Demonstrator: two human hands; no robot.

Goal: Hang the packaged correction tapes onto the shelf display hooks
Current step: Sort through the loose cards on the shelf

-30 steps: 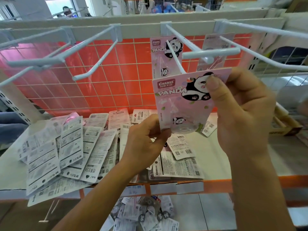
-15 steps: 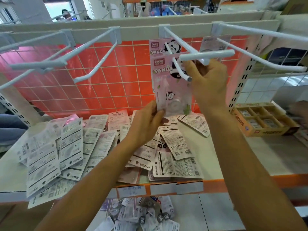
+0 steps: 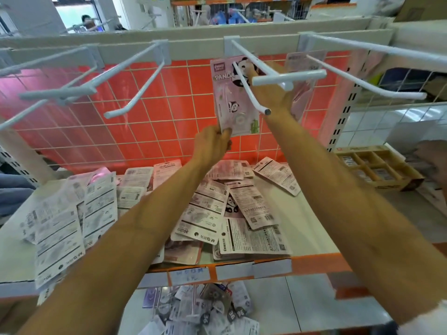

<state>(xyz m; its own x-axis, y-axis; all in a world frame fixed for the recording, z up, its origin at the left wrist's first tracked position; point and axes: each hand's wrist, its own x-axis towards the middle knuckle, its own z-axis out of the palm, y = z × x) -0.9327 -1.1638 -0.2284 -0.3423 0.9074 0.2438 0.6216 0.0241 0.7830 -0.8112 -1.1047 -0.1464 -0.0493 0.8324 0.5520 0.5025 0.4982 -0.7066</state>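
In the head view, a pink panda-printed correction tape package (image 3: 232, 105) hangs upright at the far end of a white display hook (image 3: 287, 77), close against the orange grid panel (image 3: 157, 112) behind the shelf. The hook's lower wire passes through the top of the card and its tip points toward the near side.

The left hand (image 3: 211, 146) reaches up from below, and its fingers pinch the package's bottom left corner. The right hand (image 3: 271, 95) is raised on the right of the package, partly behind the hook's crossbar. Its fingers reach the top of the card by the panda print, but I cannot tell whether they grip it or only touch it.

Below the hands, many loose packages (image 3: 251, 206) lie mostly face down in an overlapping heap on the pale shelf (image 3: 307, 226). Further white hooks jut out to the left and right. The hook to the right carries another package (image 3: 302, 66) at its far end. A compartmented cardboard box (image 3: 387, 175) sits at the far right of the shelf.
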